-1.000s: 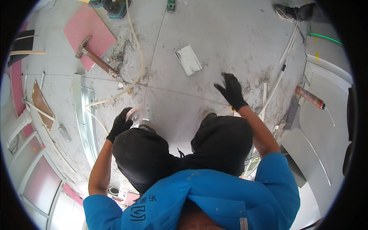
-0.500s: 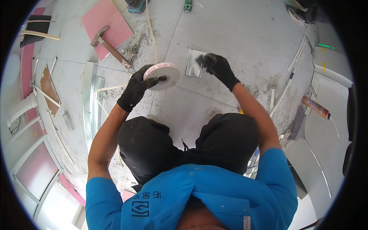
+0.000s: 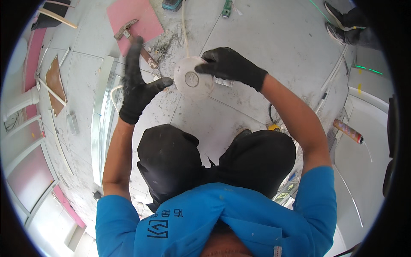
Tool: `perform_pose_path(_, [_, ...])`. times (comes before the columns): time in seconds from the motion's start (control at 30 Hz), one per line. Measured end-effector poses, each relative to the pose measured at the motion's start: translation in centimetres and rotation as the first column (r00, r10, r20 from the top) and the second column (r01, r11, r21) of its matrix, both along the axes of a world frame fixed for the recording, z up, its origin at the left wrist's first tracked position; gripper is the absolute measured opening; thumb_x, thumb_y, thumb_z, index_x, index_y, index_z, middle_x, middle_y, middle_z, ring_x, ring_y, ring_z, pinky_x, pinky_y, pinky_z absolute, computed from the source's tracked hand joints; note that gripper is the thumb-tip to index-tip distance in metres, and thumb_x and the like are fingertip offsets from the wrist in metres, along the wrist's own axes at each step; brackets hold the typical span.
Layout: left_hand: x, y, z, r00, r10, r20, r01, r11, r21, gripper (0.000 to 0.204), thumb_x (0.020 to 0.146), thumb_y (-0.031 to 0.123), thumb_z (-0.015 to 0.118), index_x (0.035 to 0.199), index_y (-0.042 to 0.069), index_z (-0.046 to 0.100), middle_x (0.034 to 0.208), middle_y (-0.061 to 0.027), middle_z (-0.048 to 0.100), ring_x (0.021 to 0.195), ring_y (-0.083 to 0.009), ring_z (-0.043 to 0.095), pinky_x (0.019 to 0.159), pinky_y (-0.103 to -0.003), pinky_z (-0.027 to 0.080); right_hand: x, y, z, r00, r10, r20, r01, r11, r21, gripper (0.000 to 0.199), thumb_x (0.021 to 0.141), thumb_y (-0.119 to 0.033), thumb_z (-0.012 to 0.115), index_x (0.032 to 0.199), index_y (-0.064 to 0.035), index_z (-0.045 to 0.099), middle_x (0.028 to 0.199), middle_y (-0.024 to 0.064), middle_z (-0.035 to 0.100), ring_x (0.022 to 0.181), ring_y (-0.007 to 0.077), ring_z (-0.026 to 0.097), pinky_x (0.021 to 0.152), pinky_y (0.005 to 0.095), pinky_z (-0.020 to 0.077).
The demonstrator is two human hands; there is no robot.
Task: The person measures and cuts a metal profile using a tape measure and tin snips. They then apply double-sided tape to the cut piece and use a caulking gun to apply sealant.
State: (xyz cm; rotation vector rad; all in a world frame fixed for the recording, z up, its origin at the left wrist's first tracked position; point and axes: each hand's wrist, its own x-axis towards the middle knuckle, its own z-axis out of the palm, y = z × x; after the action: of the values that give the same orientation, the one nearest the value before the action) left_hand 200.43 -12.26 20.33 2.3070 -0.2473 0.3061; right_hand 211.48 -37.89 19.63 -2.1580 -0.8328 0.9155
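A white roll of tape (image 3: 182,88) with a round core is held up between my hands. My right hand (image 3: 235,67), in a black glove, grips the roll's upper right edge between thumb and fingers. My left hand (image 3: 143,88), also black-gloved, is open just left of the roll, its fingers stretched upward and the thumb pointing at the roll, a small gap apart. Partly covered by my right hand and the roll, a small silvery metal piece (image 3: 224,82) lies on the floor.
A claw hammer (image 3: 148,57) rests partly on a pink board (image 3: 139,17). Long metal channels (image 3: 102,124) lie at the left. At the upper right stand another person's shoes (image 3: 335,33). An orange-brown canister (image 3: 347,130) lies right. A green-handled tool (image 3: 227,8) lies at the far side.
My left hand has let go of the tape roll and opened. The right hand has come left from the metal piece and taken the roll. Another person's feet show more at the upper right.
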Motion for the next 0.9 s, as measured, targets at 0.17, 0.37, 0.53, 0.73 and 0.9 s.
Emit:
perform_pose_path(0.17, [-1.0,-2.5,1.6,0.885,-0.462,-0.060,0.414,0.720,0.557,0.083,0.084,0.065,0.058,0.148,0.014,0.044,0.157,-0.0110,0.036,0.146,-0.0315,0.033,0.120,-0.046,0.023,0.8,4.4,-0.2,0.856,-0.132,-0.501,0.328,0.886,0.328,0.039,0.096,-0.039,0.064,0.085,-0.0016,0.059,0.068,0.0020,0.056,0.058,0.0106,0.055,0.053,0.0270,0.0467])
perform_pose_path(0.37, [-3.0,10.3,0.2,0.997,-0.082,-0.007,0.075,0.869,0.490,0.103,0.073,0.047,0.082,0.151,0.002,0.034,0.154,-0.0215,0.039,0.142,-0.0367,0.039,0.116,-0.046,0.032,5.4,3.7,3.2,0.949,-0.264,-0.174,0.296,0.934,0.198,0.036,0.096,-0.038,0.061,0.093,-0.0017,0.059,0.070,0.0025,0.058,0.059,0.0110,0.056,0.056,0.0277,0.0474])
perform_pose_path(0.53, [0.2,1.8,4.6,0.949,-0.285,0.133,0.202,0.878,0.434,0.097,0.075,0.055,0.077,0.146,-0.001,0.041,0.150,-0.0216,0.043,0.141,-0.0374,0.037,0.118,-0.049,0.025,2.6,6.1,9.0,0.984,-0.007,-0.180,0.087,0.893,0.442,0.036,0.101,-0.038,0.055,0.103,-0.0022,0.060,0.071,0.0002,0.051,0.059,0.0071,0.047,0.056,0.0235,0.0417])
perform_pose_path(0.73, [0.0,10.3,2.1,0.989,0.059,0.137,-0.095,0.959,0.267,0.093,0.071,0.031,0.087,0.146,0.001,0.042,0.147,-0.0210,0.047,0.137,-0.0378,0.044,0.116,-0.044,0.033,3.3,3.2,5.8,0.919,-0.262,-0.295,0.305,0.946,0.109,0.034,0.100,-0.037,0.056,0.089,-0.0048,0.059,0.064,-0.0029,0.048,0.053,0.0063,0.045,0.050,0.0242,0.0395])
perform_pose_path(0.9, [1.2,2.7,7.0,0.934,-0.336,0.123,0.287,0.909,0.304,0.072,0.082,0.034,0.073,0.145,0.011,0.048,0.150,-0.0147,0.046,0.139,-0.0330,0.043,0.113,-0.047,0.034,1.9,5.6,8.9,0.806,-0.105,-0.582,0.314,0.910,0.271,0.039,0.100,-0.040,0.053,0.089,-0.0040,0.061,0.064,0.0011,0.051,0.056,0.0103,0.051,0.053,0.0270,0.0454])
